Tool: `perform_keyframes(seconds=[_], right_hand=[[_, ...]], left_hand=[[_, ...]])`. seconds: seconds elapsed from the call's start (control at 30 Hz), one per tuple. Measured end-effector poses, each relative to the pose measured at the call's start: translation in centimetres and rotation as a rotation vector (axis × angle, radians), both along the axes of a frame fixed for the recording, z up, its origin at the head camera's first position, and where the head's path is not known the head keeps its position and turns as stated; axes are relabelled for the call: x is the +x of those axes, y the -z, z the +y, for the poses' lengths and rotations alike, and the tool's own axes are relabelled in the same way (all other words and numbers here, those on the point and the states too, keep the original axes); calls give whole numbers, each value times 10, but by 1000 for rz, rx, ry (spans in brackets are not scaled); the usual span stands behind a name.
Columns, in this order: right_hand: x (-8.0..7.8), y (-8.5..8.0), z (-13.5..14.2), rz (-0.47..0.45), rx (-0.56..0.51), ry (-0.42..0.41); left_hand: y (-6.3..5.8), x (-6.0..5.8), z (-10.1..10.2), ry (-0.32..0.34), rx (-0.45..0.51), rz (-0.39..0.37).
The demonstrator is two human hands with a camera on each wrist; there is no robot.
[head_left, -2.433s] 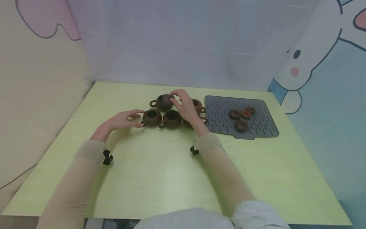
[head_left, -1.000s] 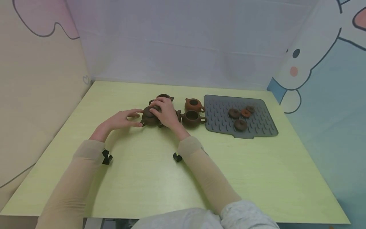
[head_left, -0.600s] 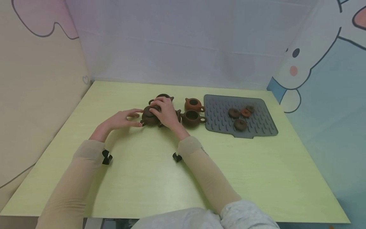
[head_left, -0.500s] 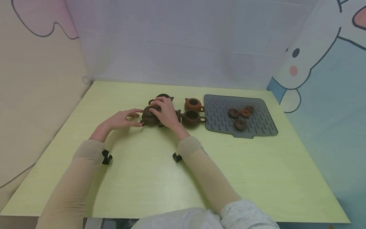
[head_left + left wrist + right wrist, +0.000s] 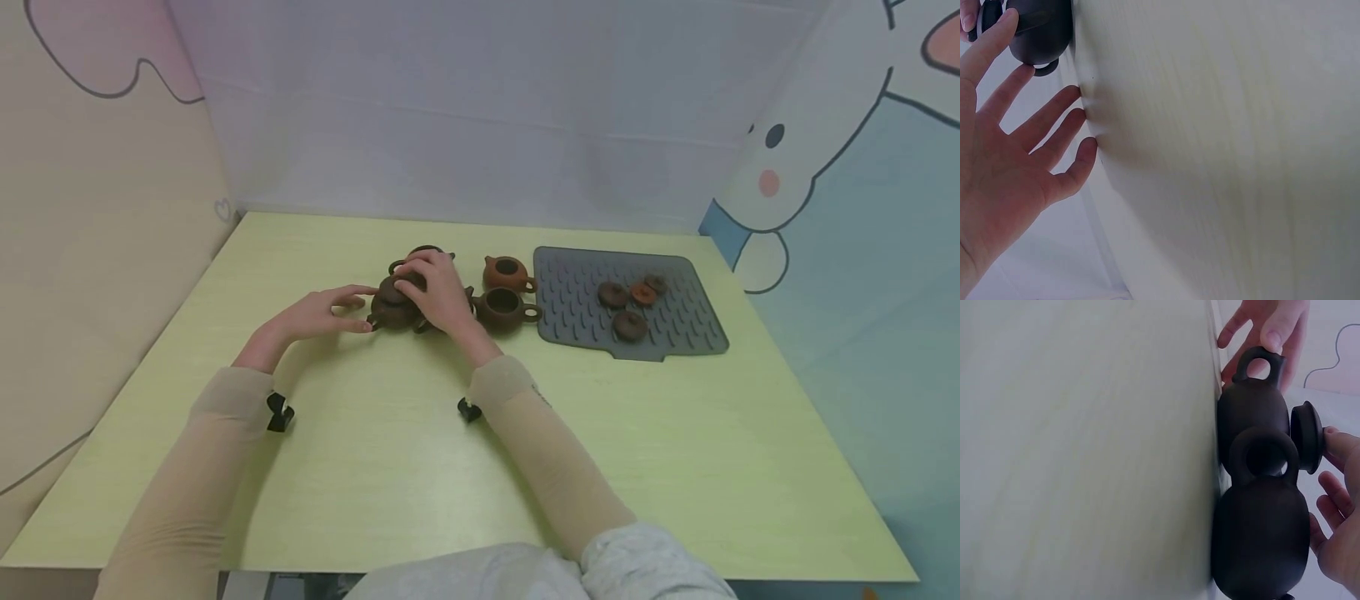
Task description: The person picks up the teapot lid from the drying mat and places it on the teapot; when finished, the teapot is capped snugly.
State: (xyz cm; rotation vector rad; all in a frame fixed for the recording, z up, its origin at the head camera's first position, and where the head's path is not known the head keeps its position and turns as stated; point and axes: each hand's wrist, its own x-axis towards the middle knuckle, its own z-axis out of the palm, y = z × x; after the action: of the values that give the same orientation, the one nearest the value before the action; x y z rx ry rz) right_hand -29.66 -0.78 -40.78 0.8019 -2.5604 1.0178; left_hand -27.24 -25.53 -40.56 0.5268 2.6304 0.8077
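My right hand [image 5: 441, 292] pinches a round dark-brown lid [image 5: 1307, 439] above the front-left dark teapot [image 5: 393, 315]. In the right wrist view the lid stands slightly apart from that pot's mouth. My left hand [image 5: 322, 315] has its fingers spread beside the same pot; its thumb [image 5: 1274, 339] touches the small projection on the near side. Another dark teapot [image 5: 1261, 540] sits right beside it, largely covered by my right hand in the head view. Behind them stands a further dark teapot [image 5: 426, 249], its mouth mostly hidden.
To the right are a reddish-brown teapot [image 5: 495, 282] and a lidless dark one [image 5: 500, 322]. A grey ribbed mat [image 5: 573, 325] carries several lids, including a dark lid [image 5: 629, 327] and a reddish lid [image 5: 642, 294]. Walls border the pale table [image 5: 375, 467] at the back and sides.
My right hand has carried the lid from the rear teapot leftward and forward to the front-left one. Since half a second ago it has lifted slightly. My left hand stays in place.
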Motion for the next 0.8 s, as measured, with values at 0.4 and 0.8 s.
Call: perform_keyframes(seconds=[0.4,0.8], right_hand=[[3,-12,29,9,-126,61],[-1,-17,75,3,-270,155]], left_hand=[[1,1,0,-1,8,13],[2,1,0,-3,12,9]])
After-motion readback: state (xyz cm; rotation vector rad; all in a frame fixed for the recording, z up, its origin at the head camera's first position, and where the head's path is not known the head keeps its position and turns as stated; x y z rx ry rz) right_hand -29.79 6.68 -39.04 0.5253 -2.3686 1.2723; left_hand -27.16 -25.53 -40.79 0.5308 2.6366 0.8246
